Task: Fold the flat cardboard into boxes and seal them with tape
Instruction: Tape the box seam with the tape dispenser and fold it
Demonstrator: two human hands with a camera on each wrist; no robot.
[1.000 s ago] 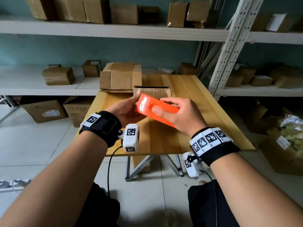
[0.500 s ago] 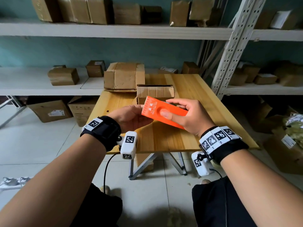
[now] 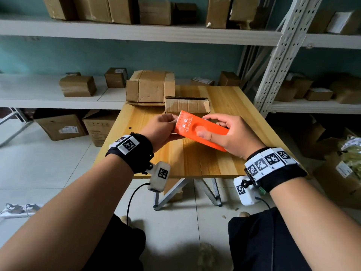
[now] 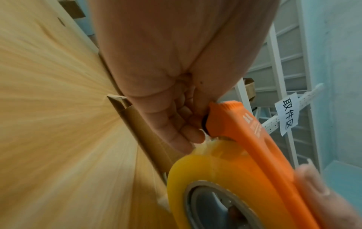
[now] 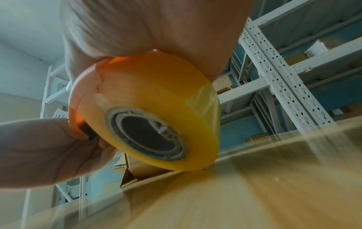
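Between both hands [image 3: 162,130] [image 3: 232,133], orange tape dispenser [image 3: 197,130].

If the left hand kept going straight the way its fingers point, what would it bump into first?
Probably the open cardboard box just beyond the left hand, though depth is hard to judge.

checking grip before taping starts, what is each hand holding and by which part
Both hold the orange tape dispenser: the right hand grips its body over the tape roll, and the left hand pinches at the serrated cutter end.
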